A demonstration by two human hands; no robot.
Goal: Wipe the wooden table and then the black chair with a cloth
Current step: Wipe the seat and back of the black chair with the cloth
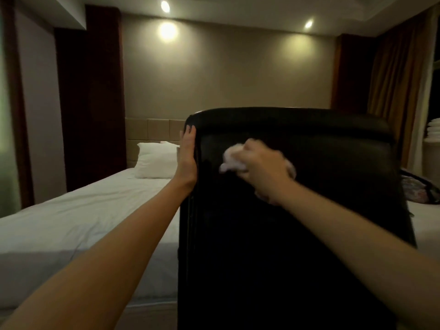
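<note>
Black leather-like chair [297,210]: tall backrest fills centre and right of the view, rear face toward the camera, upright, rounded top edge. It stands just beside the bed [71,217], which lies to the left and behind it.

White sheet covers the bed; white pillow [156,160] at the head end, against a beige padded headboard [154,129].

Both forearms bare, extended forward from the lower corners of the view, elbows nearly straight.

Left arm: rises diagonally from lower left to the chair's left side edge. Left hand [187,158] flat, fingers straight and together, pointing up; palm pressed against the side edge of the backrest near the top corner. Unclenched, grasping nothing, just bracing the chair.

Right arm: comes in from lower right, wrist bent slightly down. Right hand [264,170] clenched round a bunched white cloth [232,160], knuckles toward the camera. Cloth bulges out past the fingers on the left and is pressed against the upper rear face of the backrest, below the top roll. Hand and cloth are motion-blurred; individual finger placement cannot be resolved.

Stacked white towels [433,132] at the far right edge.
</note>
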